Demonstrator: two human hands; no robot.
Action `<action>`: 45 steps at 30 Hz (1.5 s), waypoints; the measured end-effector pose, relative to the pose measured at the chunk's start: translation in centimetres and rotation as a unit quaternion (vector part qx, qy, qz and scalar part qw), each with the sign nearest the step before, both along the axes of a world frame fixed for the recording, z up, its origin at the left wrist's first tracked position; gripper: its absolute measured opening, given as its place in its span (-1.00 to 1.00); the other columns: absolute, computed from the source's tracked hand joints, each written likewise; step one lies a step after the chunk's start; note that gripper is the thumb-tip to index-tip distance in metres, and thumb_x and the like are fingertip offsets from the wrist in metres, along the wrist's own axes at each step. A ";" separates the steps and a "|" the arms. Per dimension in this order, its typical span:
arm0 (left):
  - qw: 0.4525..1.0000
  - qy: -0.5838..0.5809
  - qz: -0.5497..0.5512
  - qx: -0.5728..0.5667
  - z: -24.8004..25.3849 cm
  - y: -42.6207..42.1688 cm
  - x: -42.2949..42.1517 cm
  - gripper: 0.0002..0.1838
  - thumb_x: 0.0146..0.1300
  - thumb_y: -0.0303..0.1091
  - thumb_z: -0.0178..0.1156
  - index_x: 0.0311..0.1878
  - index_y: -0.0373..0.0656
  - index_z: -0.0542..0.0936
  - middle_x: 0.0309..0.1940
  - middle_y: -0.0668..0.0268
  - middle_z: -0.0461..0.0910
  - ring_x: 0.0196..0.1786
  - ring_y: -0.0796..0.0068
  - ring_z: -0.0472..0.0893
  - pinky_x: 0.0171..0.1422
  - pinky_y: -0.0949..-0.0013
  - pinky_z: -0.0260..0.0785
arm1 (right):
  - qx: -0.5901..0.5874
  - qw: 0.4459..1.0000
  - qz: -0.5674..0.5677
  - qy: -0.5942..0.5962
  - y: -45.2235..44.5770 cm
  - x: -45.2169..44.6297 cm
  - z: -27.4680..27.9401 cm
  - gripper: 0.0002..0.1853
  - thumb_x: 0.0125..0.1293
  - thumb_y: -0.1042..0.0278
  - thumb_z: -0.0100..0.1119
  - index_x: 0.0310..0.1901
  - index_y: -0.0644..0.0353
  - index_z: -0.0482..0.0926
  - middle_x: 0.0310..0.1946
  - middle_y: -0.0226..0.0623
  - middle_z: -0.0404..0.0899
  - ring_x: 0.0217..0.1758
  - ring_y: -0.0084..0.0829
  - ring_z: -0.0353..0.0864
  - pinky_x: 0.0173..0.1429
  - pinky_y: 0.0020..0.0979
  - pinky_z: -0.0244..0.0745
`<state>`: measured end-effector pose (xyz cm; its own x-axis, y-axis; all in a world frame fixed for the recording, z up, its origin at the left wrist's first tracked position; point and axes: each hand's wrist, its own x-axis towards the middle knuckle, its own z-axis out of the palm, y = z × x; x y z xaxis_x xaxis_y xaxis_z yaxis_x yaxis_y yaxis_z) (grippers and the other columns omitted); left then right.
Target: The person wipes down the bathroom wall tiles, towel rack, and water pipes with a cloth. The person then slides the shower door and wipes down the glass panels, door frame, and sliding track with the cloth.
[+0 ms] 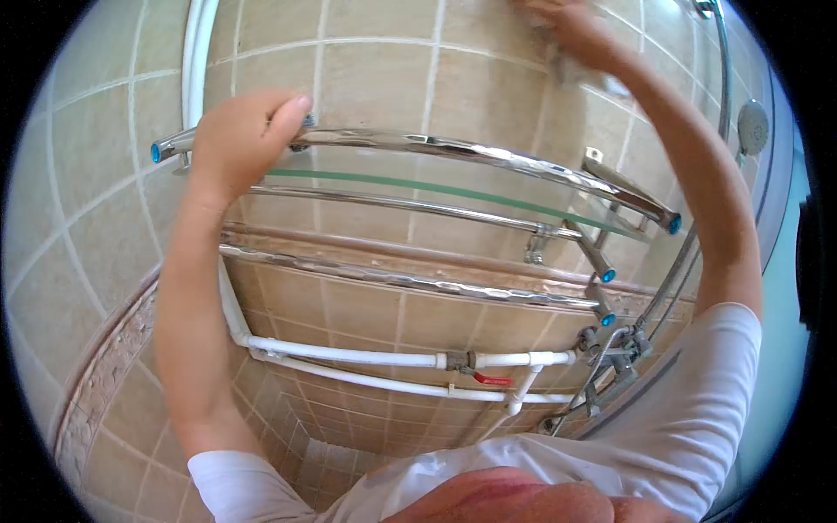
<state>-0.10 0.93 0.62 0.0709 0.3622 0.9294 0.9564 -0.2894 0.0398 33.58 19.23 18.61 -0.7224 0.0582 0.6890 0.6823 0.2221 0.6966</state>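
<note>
My left hand (248, 139) is closed around the top bar of a chrome towel rack (401, 142), near its blue-capped left end. Higher up, at the top edge of the view, my right hand (571, 30) is at the tiled wall (375, 70), smeared by motion. A whitish, blurred thing that looks like a cloth (571, 71) shows under its palm, and the fingertips are partly cut off. Just below the top bar runs a green-edged glass shelf (453, 191).
Lower chrome bars (418, 283) jut out below the shelf. White pipes (366, 356) with a red-handled valve (493, 380) cross the wall beneath. On the right are a mixer tap (615, 356), a hose and a shower head (752, 127). A vertical white pipe (196, 70) stands at left.
</note>
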 end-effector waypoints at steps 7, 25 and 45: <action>0.996 -0.011 -0.050 0.071 -0.2 -0.5 3.7 -0.70 0.26 -0.21 -0.01 -0.19 -0.21 0.61 -0.30 0.16 0.63 -0.25 0.17 0.60 -0.15 0.26 0.40 | -0.121 0.941 0.002 -0.316 -5.2 -2.3 -8.8 -0.59 0.22 0.41 0.05 0.10 -0.23 0.53 0.36 -0.67 0.15 0.49 -0.33 -0.08 0.47 -0.21 0.05; 0.995 0.080 0.006 0.052 0.8 1.6 10.4 -0.61 0.28 -0.13 -0.03 0.01 -0.18 0.54 -0.01 0.13 0.54 0.06 0.12 0.48 0.13 0.24 0.30 | 0.074 0.997 0.033 0.003 -1.7 14.3 -1.7 -0.83 0.02 0.43 0.09 -0.38 -0.05 0.66 -0.15 -0.26 0.55 -0.01 -0.14 0.45 0.07 -0.26 0.37; 1.000 0.013 0.004 -0.019 0.8 2.1 9.7 -0.61 0.29 -0.14 -0.08 -0.10 -0.20 0.61 -0.13 0.16 0.61 -0.06 0.20 0.57 0.03 0.29 0.35 | 0.013 0.934 0.012 0.357 -1.9 12.1 -3.3 -0.07 0.04 -0.35 0.08 0.36 0.07 0.15 0.43 0.08 -0.26 0.48 0.15 -0.44 0.48 -0.01 -0.42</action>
<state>9.58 3.02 1.40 0.0911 0.3971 0.9133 0.9597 -0.2799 0.0259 45.71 17.36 15.28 -0.0802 0.0249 0.9965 0.9698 0.2329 0.0722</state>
